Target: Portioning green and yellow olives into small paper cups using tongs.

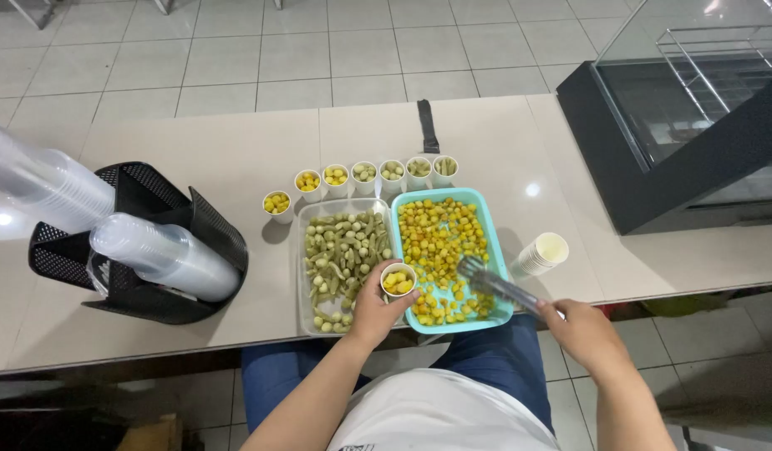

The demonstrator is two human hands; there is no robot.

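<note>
Gripping a small white cup [398,279] from the side, the left hand [371,311] is wrapping its fingers round it and holding it over the seam between the two trays. Yellow pieces are already sitting in the cup. Right hand [580,332] is closing on the handle end of metal tongs [496,286], whose tips are slightly apart and poking into the yellow pieces in the teal tray [443,256]. Clear tray [342,260] of green pieces is sitting just left of it, with filled cups [361,178] lined up behind.

No packages, labels, signs or screens show anywhere on the counter or around it.
</note>
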